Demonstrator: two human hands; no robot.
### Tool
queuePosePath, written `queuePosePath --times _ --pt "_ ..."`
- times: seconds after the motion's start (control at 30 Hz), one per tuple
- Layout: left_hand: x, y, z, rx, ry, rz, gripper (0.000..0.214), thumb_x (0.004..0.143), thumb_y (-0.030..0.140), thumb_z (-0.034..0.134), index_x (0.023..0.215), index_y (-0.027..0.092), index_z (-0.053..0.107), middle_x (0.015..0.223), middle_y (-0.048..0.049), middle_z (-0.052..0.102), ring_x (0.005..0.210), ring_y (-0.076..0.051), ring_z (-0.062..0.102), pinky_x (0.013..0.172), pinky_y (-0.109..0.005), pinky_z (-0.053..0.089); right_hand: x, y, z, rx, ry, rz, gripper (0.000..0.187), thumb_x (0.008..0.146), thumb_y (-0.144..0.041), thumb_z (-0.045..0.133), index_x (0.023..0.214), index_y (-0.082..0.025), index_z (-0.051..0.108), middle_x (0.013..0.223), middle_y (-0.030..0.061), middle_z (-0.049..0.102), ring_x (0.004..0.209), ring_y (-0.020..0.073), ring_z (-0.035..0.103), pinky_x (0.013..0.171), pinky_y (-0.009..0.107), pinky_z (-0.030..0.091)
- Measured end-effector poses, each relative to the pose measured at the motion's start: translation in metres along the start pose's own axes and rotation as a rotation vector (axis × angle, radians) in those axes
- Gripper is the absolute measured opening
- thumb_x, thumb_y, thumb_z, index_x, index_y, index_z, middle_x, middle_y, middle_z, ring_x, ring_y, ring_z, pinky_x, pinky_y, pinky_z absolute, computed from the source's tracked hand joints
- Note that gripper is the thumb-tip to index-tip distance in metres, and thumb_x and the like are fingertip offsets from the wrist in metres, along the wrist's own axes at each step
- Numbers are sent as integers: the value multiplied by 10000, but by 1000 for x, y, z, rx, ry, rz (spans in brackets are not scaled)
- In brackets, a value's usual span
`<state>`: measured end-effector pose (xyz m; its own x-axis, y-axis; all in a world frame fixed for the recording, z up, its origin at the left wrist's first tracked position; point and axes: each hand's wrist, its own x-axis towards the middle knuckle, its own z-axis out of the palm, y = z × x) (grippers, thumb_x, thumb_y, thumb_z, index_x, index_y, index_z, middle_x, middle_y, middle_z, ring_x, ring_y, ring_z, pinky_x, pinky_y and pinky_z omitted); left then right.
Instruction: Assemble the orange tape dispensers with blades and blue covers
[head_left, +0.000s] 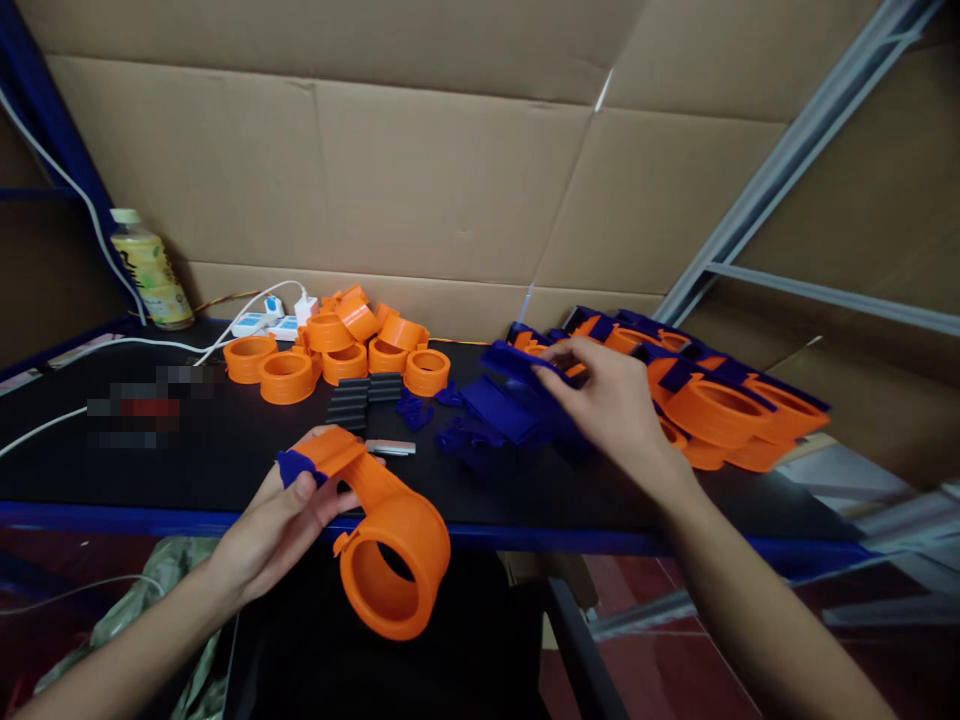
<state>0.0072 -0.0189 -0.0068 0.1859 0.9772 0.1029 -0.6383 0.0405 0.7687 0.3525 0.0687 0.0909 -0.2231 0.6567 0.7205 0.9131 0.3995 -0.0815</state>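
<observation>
My left hand (289, 505) grips an orange plastic tape dispenser (431, 540) by its flat handle end. The dispenser's round ring hangs past the table's front edge. A small blue piece (296, 468) sits under my left thumb at the handle's tip. Over the right half of the table, my right hand (607, 395) pinches a dark blue flat piece (514, 362) between thumb and fingers. Below it lies a loose heap of blue pieces (502, 408). Black ridged strips (347, 403) and a small silvery metal piece (390, 447) rest between my hands.
Orange rings (289, 377) are piled at the back left. Orange dispensers with blue parts (724, 400) are stacked at the right. A yellow-labelled bottle (154, 275), a white power strip (281, 327) and cables stand at the back left. Cardboard (450, 180) walls the rear; a metal frame (765, 180) slants at right.
</observation>
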Motion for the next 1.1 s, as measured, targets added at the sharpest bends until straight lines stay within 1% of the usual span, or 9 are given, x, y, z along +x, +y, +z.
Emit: queuePosePath --times 0.1,0.17,0.27,0.43,0.6,0.7,0.8,0.9,1.1 --pt "0 -2 6 30 -28 37 378 785 282 834 1127 262 674 1174 -68 709 1195 -288 620 1009 -451 527 -19 -61 -12 110 110 -293 68 917 -224 622 963 -190 659 908 62 722 854 199 671 780 318 506" --pt "1 -4 8 51 -38 61 425 772 260 843 1151 259 651 1138 -68 701 1141 -280 636 991 -454 531 -34 -99 -16 149 88 -467 67 908 -167 629 970 -178 655 864 62 701 818 188 647 742 311 506" --pt "3 -6 6 107 -11 97 466 750 244 855 1151 235 617 1136 -79 678 1079 -267 643 936 -419 544 -50 -134 -16 116 65 -593 65 917 -113 610 924 -152 662 776 47 651 740 163 599 677 293 496" --pt "3 -9 2 180 26 113 484 737 237 864 1129 226 580 1060 -50 652 1022 -238 637 900 -369 530 -55 -144 -11 68 89 -625 103 931 -98 590 906 -122 687 780 52 639 759 166 580 659 297 499" --pt "-1 -7 12 200 67 114 411 792 225 814 1115 248 561 977 -3 617 884 -171 627 804 -296 526 -54 -145 -10 57 55 -661 152 937 -95 586 824 -150 671 765 40 633 761 169 575 658 292 502" --pt "-8 -3 20 175 66 97 361 838 222 761 1122 263 542 1010 -12 638 926 -182 639 855 -306 517 -54 -146 -17 122 -35 -621 167 956 -101 560 839 -151 668 799 47 642 778 160 579 684 285 514" --pt "-15 1 20 151 21 64 423 807 234 764 1161 266 534 1100 -48 655 972 -227 656 895 -353 517 -50 -143 -27 361 -235 -533 139 960 -290 632 997 -167 686 1054 82 680 954 176 614 797 295 543" --pt "-21 2 16 253 -14 201 573 721 235 815 1223 277 542 1175 -64 623 973 -253 644 815 -334 533 -41 -141 -29 637 -395 -359 334 926 -406 676 1202 -219 654 1222 76 649 1114 181 599 936 315 530" --pt "-31 7 24 526 -117 436 726 573 357 931 1200 280 572 1139 -69 561 1118 -309 549 996 -434 478 -36 -148 -9 1141 -564 33 256 829 -360 791 1022 -209 716 964 17 666 878 140 625 800 271 523"
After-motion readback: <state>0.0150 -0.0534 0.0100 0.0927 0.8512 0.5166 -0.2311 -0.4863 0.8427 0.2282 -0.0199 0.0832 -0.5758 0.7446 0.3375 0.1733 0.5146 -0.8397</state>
